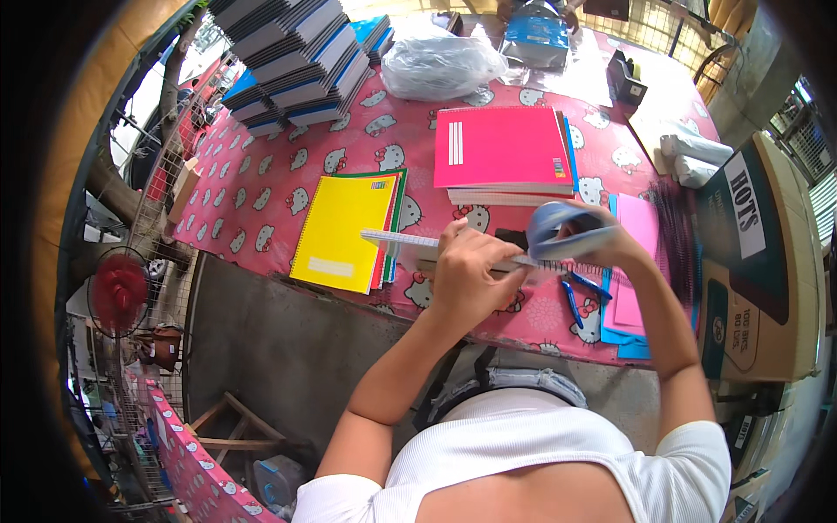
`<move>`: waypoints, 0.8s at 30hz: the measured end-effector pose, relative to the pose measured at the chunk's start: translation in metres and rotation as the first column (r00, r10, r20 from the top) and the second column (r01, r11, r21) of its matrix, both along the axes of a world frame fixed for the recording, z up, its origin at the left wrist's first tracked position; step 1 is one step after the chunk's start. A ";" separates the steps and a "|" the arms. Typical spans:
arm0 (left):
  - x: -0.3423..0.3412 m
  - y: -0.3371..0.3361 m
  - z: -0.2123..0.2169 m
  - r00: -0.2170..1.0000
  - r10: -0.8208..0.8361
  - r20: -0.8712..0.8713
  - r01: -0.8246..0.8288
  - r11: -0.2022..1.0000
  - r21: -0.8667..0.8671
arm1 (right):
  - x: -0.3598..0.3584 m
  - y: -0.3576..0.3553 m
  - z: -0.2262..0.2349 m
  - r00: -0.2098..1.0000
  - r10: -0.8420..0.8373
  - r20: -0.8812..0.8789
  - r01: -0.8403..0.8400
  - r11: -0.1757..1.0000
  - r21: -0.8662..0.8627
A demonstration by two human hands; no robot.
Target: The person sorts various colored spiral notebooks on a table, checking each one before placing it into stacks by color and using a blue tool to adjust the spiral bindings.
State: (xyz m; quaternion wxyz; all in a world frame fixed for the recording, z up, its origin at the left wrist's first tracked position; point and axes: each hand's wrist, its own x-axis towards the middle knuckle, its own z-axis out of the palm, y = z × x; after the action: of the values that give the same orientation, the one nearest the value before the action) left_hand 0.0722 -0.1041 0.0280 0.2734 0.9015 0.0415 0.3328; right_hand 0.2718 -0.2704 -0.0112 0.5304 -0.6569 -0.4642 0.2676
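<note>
Head view looks down on the left hand point(471, 270), closed over a white spiral-bound pad point(410, 241) that juts out to the left above the desk's near edge; its fingers press down on the pad's top. The right hand point(602, 240) is curled round a pale blue cover sheet point(558, 228), bent into a loop just beside the left hand's knuckles.

As I judge it, the curled cover could crease or tear at its punched edge if it is pulled while the left hand pins the pad, and the pad, hanging partly past the hand, could tip off the near edge. Two blue pens point(582, 292) lying loose under the right wrist could roll off the desk point(261, 200) if knocked.

Further out lie a yellow notebook point(342, 231) on a small pile, a pink notebook point(501, 148) on a thicker pile, pink and blue sheets point(641, 261) toward the right edge with black binding coils point(676, 235) beside them.

Containers: a cardboard box point(754, 288) stands past the right edge, its contents hidden. A clear plastic bag point(440, 65) at the far side holds something pale I cannot make out. Tall notebook stacks point(296, 57) fill the far left corner.
</note>
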 end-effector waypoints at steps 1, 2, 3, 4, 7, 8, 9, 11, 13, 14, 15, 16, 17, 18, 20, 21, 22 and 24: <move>0.000 0.000 0.000 1.000 -0.011 -0.005 0.011 1.000 0.000 | 0.005 0.003 0.004 0.982 -0.029 0.189 0.052 0.992 -0.119; -0.002 0.001 0.000 1.000 -0.003 -0.002 0.003 1.000 0.005 | 0.012 0.010 0.017 0.925 -0.027 0.379 0.115 0.970 -0.213; -0.002 0.000 -0.001 1.000 0.006 0.007 -0.005 1.000 -0.014 | 0.016 0.002 0.021 0.996 -0.062 -0.064 0.061 0.998 -0.021; -0.002 -0.001 -0.001 1.000 0.015 0.016 -0.014 0.999 -0.032 | 0.032 -0.008 0.007 0.919 0.262 -0.294 -0.213 0.959 0.189; -0.002 -0.004 0.011 0.999 0.000 -0.034 -0.006 0.985 -0.170 | 0.001 0.010 0.030 0.951 0.076 0.298 0.011 0.961 -0.278; -0.005 -0.001 0.010 1.000 0.002 -0.030 -0.006 0.987 -0.161 | 0.006 0.008 0.030 0.950 0.074 0.303 0.011 0.963 -0.270; -0.006 0.002 0.005 1.000 0.019 -0.020 -0.021 0.992 -0.127 | 0.017 0.002 0.027 0.999 0.031 -0.040 -0.040 0.969 -0.244; -0.006 0.008 0.001 0.999 0.044 -0.013 -0.045 0.994 -0.099 | 0.019 0.008 0.020 0.989 0.075 -0.131 -0.098 0.979 -0.180; -0.006 0.013 0.004 0.997 0.074 -0.022 -0.073 0.997 0.031 | 0.009 0.020 0.022 0.900 0.086 0.428 -0.037 0.992 -0.123; -0.008 0.014 0.005 0.997 0.074 -0.018 -0.073 0.997 0.033 | 0.014 0.030 0.023 0.919 0.101 0.382 0.061 0.919 -0.389; -0.010 0.013 0.005 0.990 0.130 -0.048 -0.126 0.989 0.081 | 0.022 0.031 0.022 0.934 0.051 0.355 0.094 0.920 -0.381; -0.012 0.013 0.006 0.979 0.187 -0.075 -0.176 0.976 0.129 | 0.020 0.024 0.021 0.932 0.050 0.359 0.097 0.920 -0.379; -0.017 0.015 0.006 0.976 0.196 -0.098 -0.184 0.975 0.124 | 0.008 0.016 0.020 0.946 0.052 0.321 -0.010 0.991 -0.132; -0.018 0.015 0.005 0.974 0.204 -0.102 -0.191 0.974 0.119 | 0.004 0.018 0.021 0.961 0.131 0.244 -0.096 0.984 -0.150; -0.017 0.016 0.007 0.974 0.212 -0.077 -0.197 0.966 0.167 | 0.006 0.029 0.025 0.904 0.146 0.403 -0.076 0.980 -0.185; -0.017 0.017 0.005 0.978 0.204 -0.042 -0.195 0.966 0.168 | 0.011 0.028 0.026 0.954 0.078 0.290 -0.028 0.985 -0.172; -0.018 0.018 0.001 0.977 0.207 -0.044 -0.197 0.966 0.170 | 0.015 0.025 0.027 0.985 0.008 0.172 0.021 0.986 -0.165; -0.021 0.020 -0.005 0.987 0.146 -0.073 -0.141 0.988 0.063 | 0.002 0.020 0.028 0.991 0.133 -0.007 -0.133 0.988 -0.075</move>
State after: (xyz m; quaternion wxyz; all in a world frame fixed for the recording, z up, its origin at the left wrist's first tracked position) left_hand 0.0514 -0.0839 0.0233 0.2206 0.9160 0.1073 0.3174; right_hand 0.2737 -0.2504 0.0167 0.4868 -0.6438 -0.4959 0.3205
